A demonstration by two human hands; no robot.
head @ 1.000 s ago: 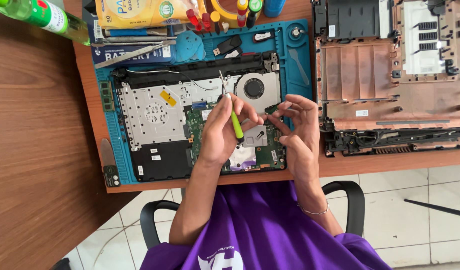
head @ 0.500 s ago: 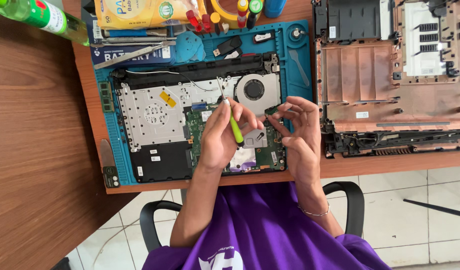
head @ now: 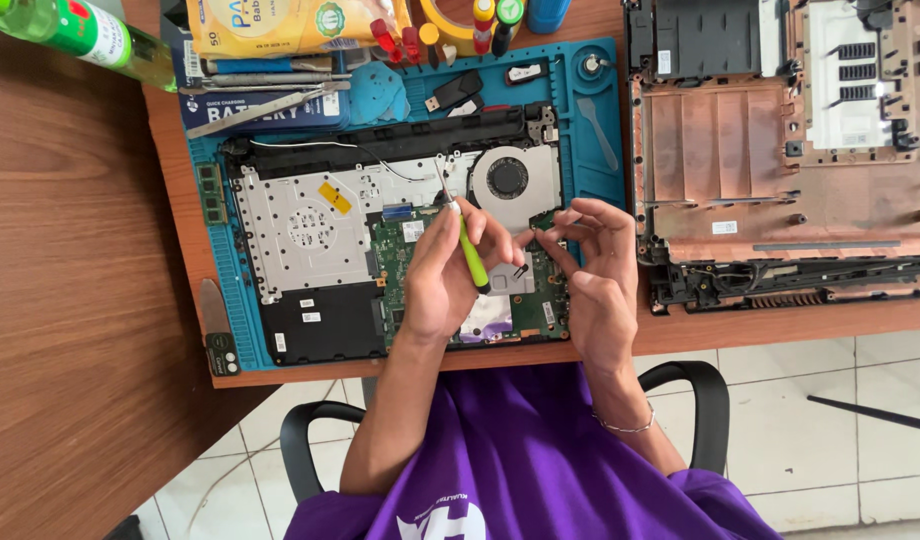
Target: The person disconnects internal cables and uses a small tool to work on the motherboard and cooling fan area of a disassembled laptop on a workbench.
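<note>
An opened laptop base point(head: 310, 230) lies on a blue work mat point(head: 590, 130), showing its silver plate, round fan point(head: 507, 178) and green motherboard point(head: 540, 300). My left hand point(head: 442, 275) is closed around a green-handled screwdriver point(head: 470, 258), whose thin metal tip points up and away toward the fan. My right hand point(head: 592, 270) hovers over the board's right side. Its thumb and fingers are pinched together at the board's edge just below the fan. Whatever sits between those fingertips is too small to make out.
A second stripped laptop shell point(head: 780, 150) lies to the right. Along the mat's far edge are a yellow packet point(head: 280, 25), screwdrivers with coloured caps point(head: 430, 35), tweezers point(head: 260, 105) and a green bottle point(head: 80, 35). A memory stick point(head: 211, 192) rests at the mat's left. The wooden table edge runs just below the laptop.
Both hands stay over the motherboard. The screwdriver has tilted and dropped very slightly, and my right fingers have drawn a little closer together.
</note>
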